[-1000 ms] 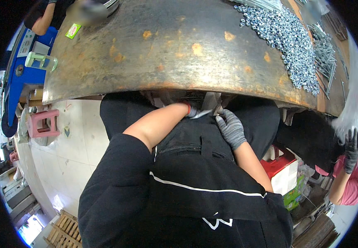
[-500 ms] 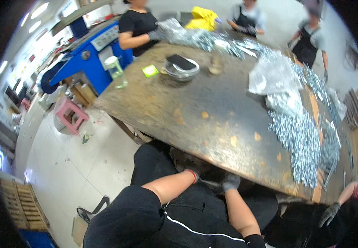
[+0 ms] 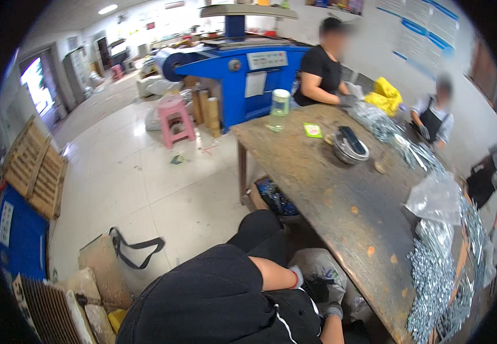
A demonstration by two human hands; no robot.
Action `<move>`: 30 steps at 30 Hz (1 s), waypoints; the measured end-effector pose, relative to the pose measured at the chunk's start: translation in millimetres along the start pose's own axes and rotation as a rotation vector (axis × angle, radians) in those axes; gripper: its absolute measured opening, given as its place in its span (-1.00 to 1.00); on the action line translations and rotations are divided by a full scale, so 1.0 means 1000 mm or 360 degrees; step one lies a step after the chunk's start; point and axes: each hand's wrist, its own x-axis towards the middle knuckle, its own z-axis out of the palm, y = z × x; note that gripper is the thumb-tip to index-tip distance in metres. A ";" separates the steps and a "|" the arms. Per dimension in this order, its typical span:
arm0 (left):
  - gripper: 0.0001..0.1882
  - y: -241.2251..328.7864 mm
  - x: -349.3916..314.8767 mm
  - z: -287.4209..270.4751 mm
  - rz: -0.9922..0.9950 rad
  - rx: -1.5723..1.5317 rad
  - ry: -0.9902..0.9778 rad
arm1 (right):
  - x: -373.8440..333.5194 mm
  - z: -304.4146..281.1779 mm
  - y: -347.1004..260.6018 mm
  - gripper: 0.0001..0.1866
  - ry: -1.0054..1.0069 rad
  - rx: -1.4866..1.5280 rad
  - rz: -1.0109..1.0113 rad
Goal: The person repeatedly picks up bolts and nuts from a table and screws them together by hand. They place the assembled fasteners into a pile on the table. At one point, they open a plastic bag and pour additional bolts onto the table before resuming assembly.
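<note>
Below the table's near edge stands a white plastic sack (image 3: 321,262) with dark thin pieces (image 3: 317,288) showing at its opening. My left hand (image 3: 298,277), in a grey glove with a red band at the wrist, reaches to the sack's near left side. Its fingers are hidden from sight. At the sack's lower right edge is my right hand (image 3: 333,311), gloved too, close against the plastic. Its fingers are too small and blurred to show whether they grip anything.
The worn table (image 3: 317,189) bears a metal bowl (image 3: 349,155) with a phone, a jar (image 3: 279,109), a green packet (image 3: 312,130) and heaps of silvery metal pieces (image 3: 431,286). A pink stool (image 3: 175,120) stands near a blue machine (image 3: 225,74). Several people work around the table.
My view has swung left, bringing more floor and the blue machine into sight. My hands, earlier close together over my lap below the table edge, are now beside the white sack.
</note>
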 end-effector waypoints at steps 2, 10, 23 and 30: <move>-0.74 0.007 -0.012 0.007 -0.0032 -0.0038 0.0084 | -0.010 0.002 -0.001 -0.36 -0.0013 -0.0008 0.0005; -0.75 0.027 -0.037 0.007 0.0024 -0.0089 0.0361 | -0.030 -0.002 0.012 -0.37 -0.0026 -0.0042 0.0037; -0.72 0.016 -0.071 -0.013 0.0524 0.0104 0.0255 | -0.052 -0.036 -0.028 -0.38 0.0030 0.0096 -0.0053; -0.71 0.021 -0.088 -0.044 0.0391 0.0079 0.0038 | -0.102 -0.050 -0.006 -0.39 -0.0100 0.0154 0.0197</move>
